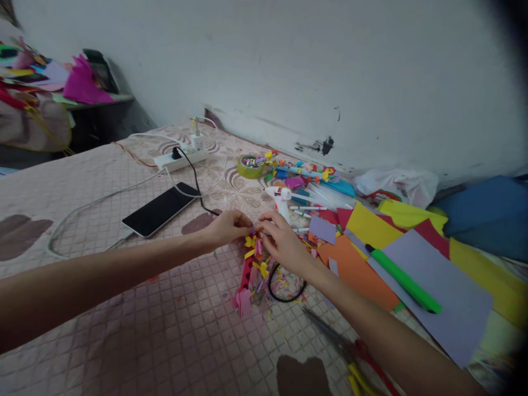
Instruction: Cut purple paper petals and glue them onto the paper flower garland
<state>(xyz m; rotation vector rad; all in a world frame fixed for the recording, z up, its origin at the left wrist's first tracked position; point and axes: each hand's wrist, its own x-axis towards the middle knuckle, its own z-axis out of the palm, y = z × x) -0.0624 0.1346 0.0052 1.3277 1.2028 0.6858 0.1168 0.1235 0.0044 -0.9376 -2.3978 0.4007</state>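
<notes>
My left hand has its thumb and fingertips pinched together on a small purple piece. From the other side my right hand meets it, fingers bent and closed on the same spot. Just below the fingertips lies a red strip with dark dots. Yellow cut-out shapes and a pink cut-out sit along the strip. Whether the purple piece is attached to the strip is hidden by my fingers. A white glue gun stands right behind my right hand, its black cable looping underneath.
Scissors lie beside my right forearm. A green marker rests on purple sheet among coloured sheets. Further back are yellow tape, a white power strip and a black-screened phone or tablet. Scraps litter the patterned cloth.
</notes>
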